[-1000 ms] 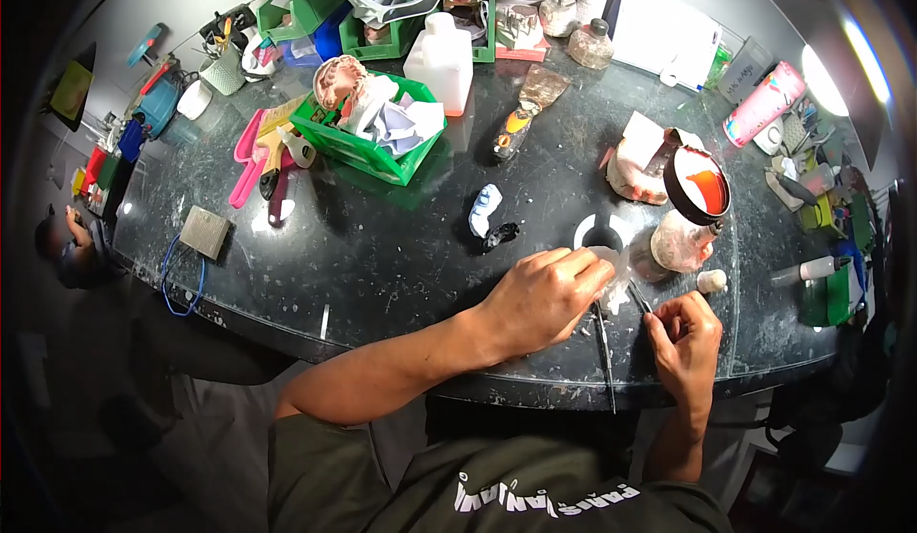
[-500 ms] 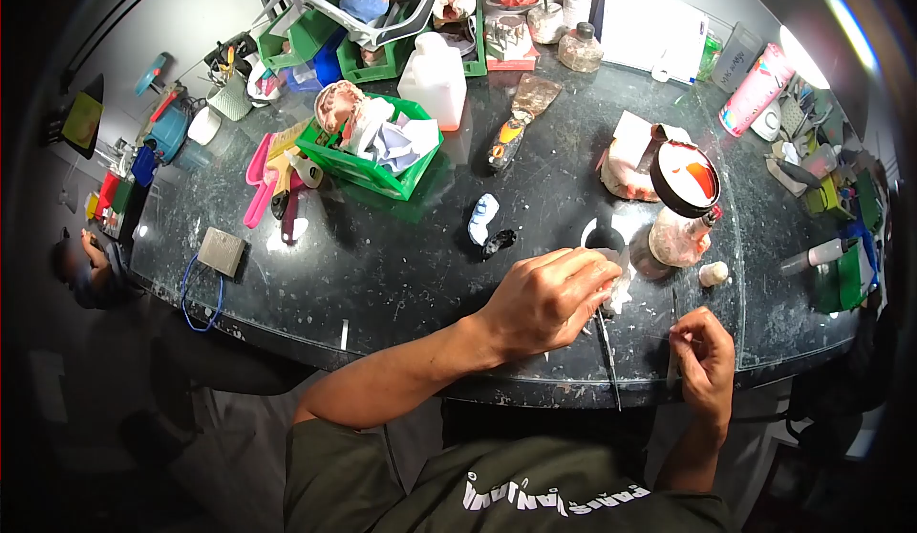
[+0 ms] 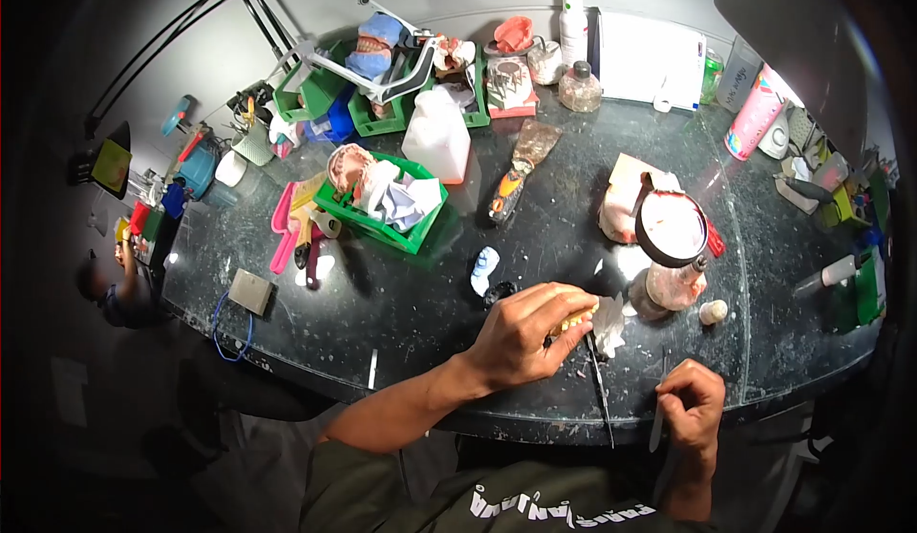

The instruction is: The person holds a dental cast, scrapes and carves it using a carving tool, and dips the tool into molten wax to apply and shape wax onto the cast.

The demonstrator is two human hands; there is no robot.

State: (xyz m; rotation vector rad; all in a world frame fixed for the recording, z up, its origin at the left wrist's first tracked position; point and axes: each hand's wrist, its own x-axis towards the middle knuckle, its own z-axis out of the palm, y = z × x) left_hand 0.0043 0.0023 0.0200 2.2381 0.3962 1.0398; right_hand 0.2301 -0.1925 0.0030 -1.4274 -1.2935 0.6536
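Observation:
Pinched in the fingers of my left hand (image 3: 530,337) is a dental piece with a row of yellowish teeth (image 3: 575,320). Just right of it, a crumpled white tissue (image 3: 609,330) lies on the bench. A thin metal instrument (image 3: 600,390) rests below that hand, pointing toward the front edge. My right hand (image 3: 694,401) is closed around a slim metal tool (image 3: 656,430), perhaps a wax knife, held near the bench's front edge; part of its handle is hidden by the fingers. Beyond my left hand are a pale blue moulded piece (image 3: 484,270) and a small black piece (image 3: 500,292).
A round black-rimmed object (image 3: 671,229) stands before a plaster model (image 3: 626,194). Nearby are a glass bottle (image 3: 676,287) and a small cap (image 3: 714,312). Further back are a scraper (image 3: 522,172), a green bin (image 3: 413,239) and a white jug (image 3: 437,137). Someone else (image 3: 124,280) sits far left.
The view has tilted, so the bench sits lower in the picture. My left hand has turned, and the teeth now show between its fingers. My right hand still holds its tool.

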